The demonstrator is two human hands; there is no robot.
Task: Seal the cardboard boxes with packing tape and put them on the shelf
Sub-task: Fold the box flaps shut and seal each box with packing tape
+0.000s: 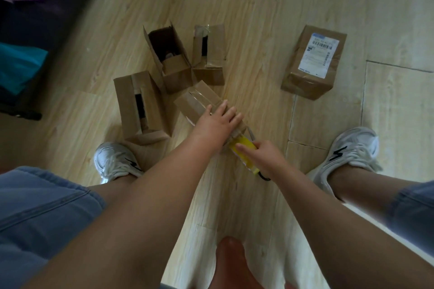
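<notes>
Brown taped cardboard box (199, 104) sits pinned under the flat left hand (217, 119) to steady it; right hand (266, 159) grips a yellow utility knife (245, 141), likely trimming tape (198, 95).

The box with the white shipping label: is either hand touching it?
No. The labelled box lies apart on the floor; the left hand presses a taped box and the right hand grips a yellow tool.
</notes>
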